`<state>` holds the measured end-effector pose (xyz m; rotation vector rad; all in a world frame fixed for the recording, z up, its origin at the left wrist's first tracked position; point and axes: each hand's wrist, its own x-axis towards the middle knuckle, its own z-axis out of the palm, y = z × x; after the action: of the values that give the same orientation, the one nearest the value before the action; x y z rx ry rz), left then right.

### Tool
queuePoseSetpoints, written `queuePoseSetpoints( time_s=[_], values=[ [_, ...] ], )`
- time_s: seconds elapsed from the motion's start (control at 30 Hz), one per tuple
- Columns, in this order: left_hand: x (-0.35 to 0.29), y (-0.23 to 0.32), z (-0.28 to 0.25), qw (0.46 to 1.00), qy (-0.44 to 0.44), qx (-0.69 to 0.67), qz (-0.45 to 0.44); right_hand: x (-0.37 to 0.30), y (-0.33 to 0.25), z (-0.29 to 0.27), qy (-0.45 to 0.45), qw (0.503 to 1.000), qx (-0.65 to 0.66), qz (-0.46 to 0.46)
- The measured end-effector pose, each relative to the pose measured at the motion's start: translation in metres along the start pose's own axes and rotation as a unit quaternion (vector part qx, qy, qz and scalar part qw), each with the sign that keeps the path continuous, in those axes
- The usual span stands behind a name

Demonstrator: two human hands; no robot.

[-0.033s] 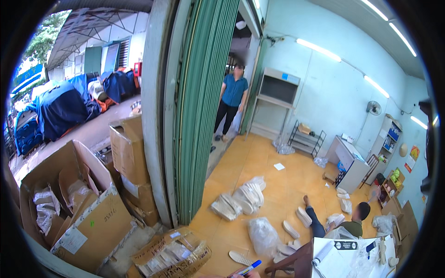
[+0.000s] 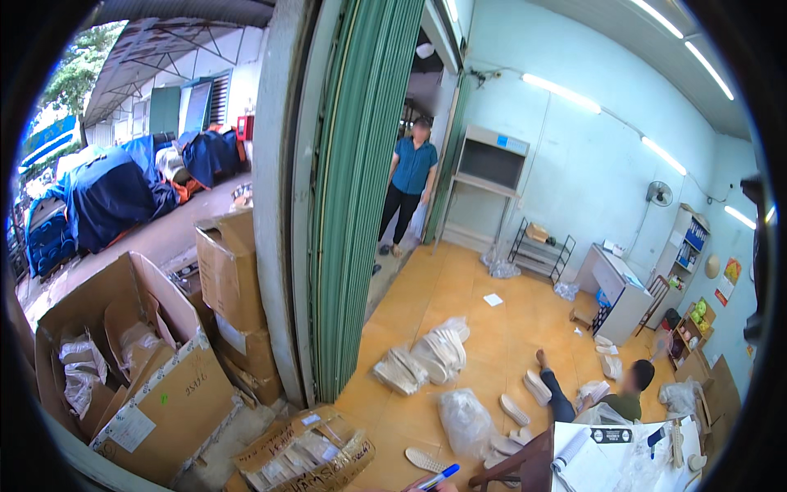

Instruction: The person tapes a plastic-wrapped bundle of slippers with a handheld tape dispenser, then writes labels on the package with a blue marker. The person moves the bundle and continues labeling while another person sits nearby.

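At the bottom edge my right hand (image 2: 444, 487) shows only as a few fingertips, closed on a blue-and-white marker pen (image 2: 440, 476). The pen slants, its blue end pointing up and right. My left hand cannot be made out. Just left of the pen, a pale patterned shoe sole (image 2: 425, 460) lies on the floor. Further left is an open cardboard box (image 2: 361, 449) with handwriting on its flaps and pale packed items inside. Right of the pen stands a brown wooden chair (image 2: 533, 463), partly cut off by the frame.
Stacked pale soles (image 2: 400, 369) and a plastic bag (image 2: 466, 420) lie on the orange tiles. A person (image 2: 630, 398) sits on the floor beside a white table (image 2: 611, 463). Another person (image 2: 412, 168) stands in the doorway by the green folding door (image 2: 361, 189). Large cartons (image 2: 176, 402) stand left.
The view has shifted very slightly. The marker pen sits a little lower in the picture, still held. The standing person stays in the doorway.
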<state>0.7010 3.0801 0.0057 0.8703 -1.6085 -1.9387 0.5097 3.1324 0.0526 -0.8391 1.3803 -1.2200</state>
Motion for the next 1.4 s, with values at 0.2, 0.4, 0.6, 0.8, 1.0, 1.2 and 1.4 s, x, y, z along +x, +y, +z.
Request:
queuePoseSetpoints(
  time_s=[0.2,0.4,0.6,0.8,1.0,1.2,1.4],
  values=[
    [-0.042,0.039,-0.018,0.982,0.075,0.165,0.054,-0.007,-0.031,0.048,-0.077,0.99,-0.113,-0.029],
    [-0.092,0.075,-0.017,0.944,0.096,-0.301,-0.094,-0.038,-0.069,0.078,-0.197,0.976,-0.08,-0.049],
    [-0.105,0.051,-0.044,0.974,0.115,-0.195,-0.027,0.017,-0.036,0.085,-0.315,0.894,-0.264,-0.176],
    [-0.188,0.02,-0.126,0.839,0.277,0.465,-0.046,0.018,0.048,0.051,-0.363,0.798,-0.474,-0.077],
    [-0.263,-0.006,-0.113,0.863,0.132,0.433,-0.225,0.018,0.067,0.043,-0.295,0.81,-0.507,-0.022],
    [-0.258,-0.091,-0.102,0.875,0.165,0.413,-0.193,0.033,0.016,0.065,-0.309,0.828,-0.464,-0.063],
    [-0.249,-0.217,-0.132,0.806,0.065,0.559,-0.181,0.034,0.023,0.086,-0.348,0.848,-0.377,-0.13]
  ],
)
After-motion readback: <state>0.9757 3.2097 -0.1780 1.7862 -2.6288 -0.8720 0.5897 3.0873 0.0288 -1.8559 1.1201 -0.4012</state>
